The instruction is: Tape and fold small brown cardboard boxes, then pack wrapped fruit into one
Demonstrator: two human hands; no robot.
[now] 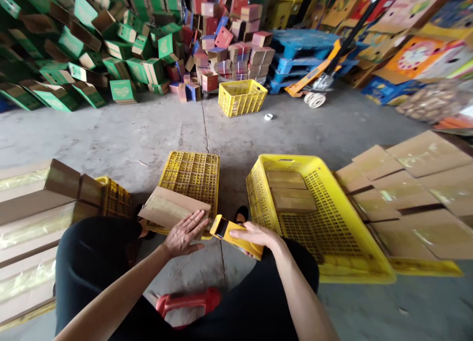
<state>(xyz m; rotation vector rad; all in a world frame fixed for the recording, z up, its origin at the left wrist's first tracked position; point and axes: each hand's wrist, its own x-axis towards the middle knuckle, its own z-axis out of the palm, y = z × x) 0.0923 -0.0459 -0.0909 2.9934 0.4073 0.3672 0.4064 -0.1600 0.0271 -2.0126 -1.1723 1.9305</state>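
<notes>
A closed cardboard box (173, 204) with a strip of clear tape along its top rests at a tilt on an upturned yellow crate (194, 168). My left hand (185, 235) lies at the near right end of this box, its fingers stretched out and nothing gripped. My right hand (258, 234) is wrapped round a yellow tape dispenser (236, 240), its head pointing left toward the box end. Part of the dispenser is hidden under my fingers. A small gap seems to separate its front from my left fingertips.
A large yellow crate (332, 208) at right holds cardboard boxes (290, 188). Taped cartons are stacked at far left (33, 203) and far right (410, 183). A red stool-like frame (188, 301) sits between my legs. Farther off stand another yellow crate (242, 99) and a pallet jack (318, 77).
</notes>
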